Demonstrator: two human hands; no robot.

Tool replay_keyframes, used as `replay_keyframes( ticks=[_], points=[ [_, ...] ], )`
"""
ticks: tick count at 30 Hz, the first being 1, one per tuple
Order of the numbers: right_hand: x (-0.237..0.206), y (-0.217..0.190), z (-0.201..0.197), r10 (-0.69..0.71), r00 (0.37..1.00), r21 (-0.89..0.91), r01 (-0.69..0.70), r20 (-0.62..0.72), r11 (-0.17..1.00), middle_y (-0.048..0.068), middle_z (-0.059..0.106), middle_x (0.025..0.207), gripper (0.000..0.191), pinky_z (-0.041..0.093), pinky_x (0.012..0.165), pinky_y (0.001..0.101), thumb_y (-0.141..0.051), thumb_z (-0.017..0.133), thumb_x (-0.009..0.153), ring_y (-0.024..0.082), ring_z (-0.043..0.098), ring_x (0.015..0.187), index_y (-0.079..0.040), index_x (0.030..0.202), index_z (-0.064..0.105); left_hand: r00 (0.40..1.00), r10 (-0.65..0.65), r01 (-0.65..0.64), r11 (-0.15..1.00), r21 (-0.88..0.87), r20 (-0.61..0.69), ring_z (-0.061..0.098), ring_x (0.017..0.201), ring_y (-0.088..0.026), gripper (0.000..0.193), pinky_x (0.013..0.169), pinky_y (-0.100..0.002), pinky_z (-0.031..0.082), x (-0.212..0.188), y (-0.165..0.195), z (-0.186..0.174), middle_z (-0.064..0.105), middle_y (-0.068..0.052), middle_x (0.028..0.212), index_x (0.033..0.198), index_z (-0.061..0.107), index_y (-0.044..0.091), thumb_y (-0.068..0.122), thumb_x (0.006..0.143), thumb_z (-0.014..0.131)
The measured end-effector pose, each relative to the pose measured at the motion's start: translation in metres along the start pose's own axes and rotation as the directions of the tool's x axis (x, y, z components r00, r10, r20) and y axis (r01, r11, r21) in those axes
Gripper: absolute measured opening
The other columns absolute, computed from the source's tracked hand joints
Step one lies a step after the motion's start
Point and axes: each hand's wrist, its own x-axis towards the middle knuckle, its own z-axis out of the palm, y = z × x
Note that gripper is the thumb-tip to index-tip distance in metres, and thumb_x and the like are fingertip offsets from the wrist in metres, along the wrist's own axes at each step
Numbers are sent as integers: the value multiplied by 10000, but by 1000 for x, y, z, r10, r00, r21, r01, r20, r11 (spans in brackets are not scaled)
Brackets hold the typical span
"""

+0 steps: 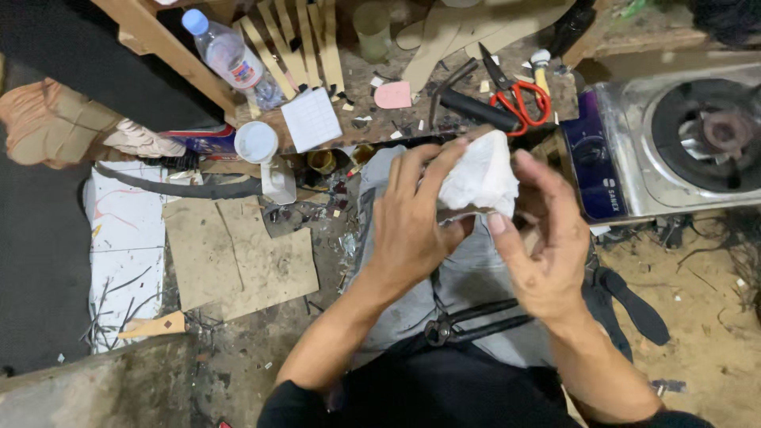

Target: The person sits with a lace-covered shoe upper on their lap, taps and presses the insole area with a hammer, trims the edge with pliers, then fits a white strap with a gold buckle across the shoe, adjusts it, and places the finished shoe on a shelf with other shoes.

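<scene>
Both hands, left (408, 230) and right (547, 238), fingers grasping a white rag (479, 176), pincers (476, 323) on the lap below it, red scissors (519, 99) just above it

Both hands hold a crumpled white cloth (480, 176), perhaps paper: left hand (412, 226) grips its side, right hand (543, 242) pinches below. Black pincers (468, 325) lie on the lap; red scissors (519, 99) beyond.

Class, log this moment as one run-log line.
left hand: grips white wad | right hand: fingertips on wad | pincers: on lap | scissors: on bench
</scene>
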Motion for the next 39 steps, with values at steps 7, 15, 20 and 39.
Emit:
replay_keyframes(
  ticks=[7,15,20,39],
  points=[
    [30,80,-43,339,935,211,-355,106,911,109,558,1367,483,581,739,312,-196,542,1047,156,642,909,-23,1495,490,932,70,-107,991,83,355,632,1103,-349,810,885,-468,507,48,-36,38,649,-130,1176,1337,539,63,193,603,854],
    [45,103,-40,507,846,119,-527,164,842,44,685,1008,403,557,598,257,-257,501,1077,112,640,717,-46,1398,619,962,160,-177,983,57,219,640,1163,-304,857,895,-436,517,24,-54,68,623,-99,1392,1444,491,108,218,680,863],
    [46,88,-19,176,984,-424,-152,17,893,103,688,1103,370,516,629,303,-124,651,925,172,649,756,-21,1278,686,968,136,-153,986,65,209,648,1183,-284,864,912,-429,519,25,-53,66,628,-92,1403,1476,486,130,178,688,839],
    [46,118,-10,65,992,-251,-37,107,967,107,623,1173,278,492,886,324,-139,625,1015,220,627,1053,-21,1267,646,973,135,-154,984,94,188,633,1184,-306,885,892,-436,517,20,-53,58,606,-105,1380,1507,455,114,193,716,845]
  ],
)
